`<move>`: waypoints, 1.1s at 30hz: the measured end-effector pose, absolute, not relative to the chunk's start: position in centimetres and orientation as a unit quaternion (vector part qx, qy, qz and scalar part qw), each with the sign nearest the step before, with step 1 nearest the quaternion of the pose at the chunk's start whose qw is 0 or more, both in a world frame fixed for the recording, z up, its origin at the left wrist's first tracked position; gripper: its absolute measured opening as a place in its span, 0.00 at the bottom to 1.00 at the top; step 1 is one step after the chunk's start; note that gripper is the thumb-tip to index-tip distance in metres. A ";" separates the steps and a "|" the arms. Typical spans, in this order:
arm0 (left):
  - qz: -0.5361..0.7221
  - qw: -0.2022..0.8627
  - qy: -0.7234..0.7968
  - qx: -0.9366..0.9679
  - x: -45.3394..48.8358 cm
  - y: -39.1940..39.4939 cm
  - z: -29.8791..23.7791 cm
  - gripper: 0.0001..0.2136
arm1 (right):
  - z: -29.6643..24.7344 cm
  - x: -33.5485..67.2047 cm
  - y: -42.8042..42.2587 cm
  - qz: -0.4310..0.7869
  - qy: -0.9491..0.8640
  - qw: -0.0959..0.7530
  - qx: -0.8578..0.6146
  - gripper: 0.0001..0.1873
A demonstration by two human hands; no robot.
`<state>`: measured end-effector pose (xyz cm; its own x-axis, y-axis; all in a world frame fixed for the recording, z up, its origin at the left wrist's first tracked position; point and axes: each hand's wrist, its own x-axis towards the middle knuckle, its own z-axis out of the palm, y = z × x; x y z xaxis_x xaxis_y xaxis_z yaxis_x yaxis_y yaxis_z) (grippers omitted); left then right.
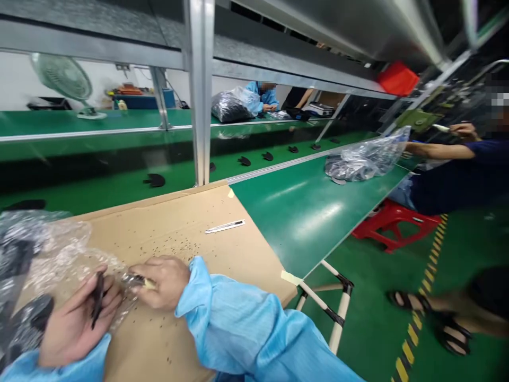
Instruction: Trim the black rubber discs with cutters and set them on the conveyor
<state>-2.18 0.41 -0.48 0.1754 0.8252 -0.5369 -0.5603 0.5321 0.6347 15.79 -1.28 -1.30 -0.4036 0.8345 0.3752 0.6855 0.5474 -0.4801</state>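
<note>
black part is in the left hand, held between thumb and fingers over the cardboard, looks light and kinda stiff, I'd take it by the edges; right hand is wrapped round some tool, mostly covered so can't tell what, part's outline is blurry too

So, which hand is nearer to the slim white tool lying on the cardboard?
Right: the right hand is left of the slim white tool and nearer the wearer, not touching it; the left hand is farther left, holding a dark piece.
</note>
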 end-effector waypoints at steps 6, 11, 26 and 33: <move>0.484 0.790 0.328 0.185 -0.8 0.8 -0.5 0.05 | -1.3 16.2 -1.1 0.153 -0.838 0.319 -0.415 0.16; 0.473 0.795 0.321 0.203 -1.0 1.3 -1.2 0.07 | -1.4 16.2 -0.7 0.140 -0.856 0.300 -0.398 0.16; 0.454 0.781 0.340 0.260 -0.4 1.0 -1.3 0.12 | -1.4 16.0 -1.0 0.141 -0.879 0.208 -0.405 0.17; 0.474 0.756 0.366 0.263 -0.3 1.0 -1.7 0.13 | -1.0 15.9 -0.9 0.134 -0.884 0.166 -0.415 0.16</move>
<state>-0.28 0.97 -1.74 0.2814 0.9100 -0.3046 -0.5246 0.4117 0.7452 15.91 -0.95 -1.05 -0.6002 0.7787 0.1824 0.6895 0.6194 -0.3754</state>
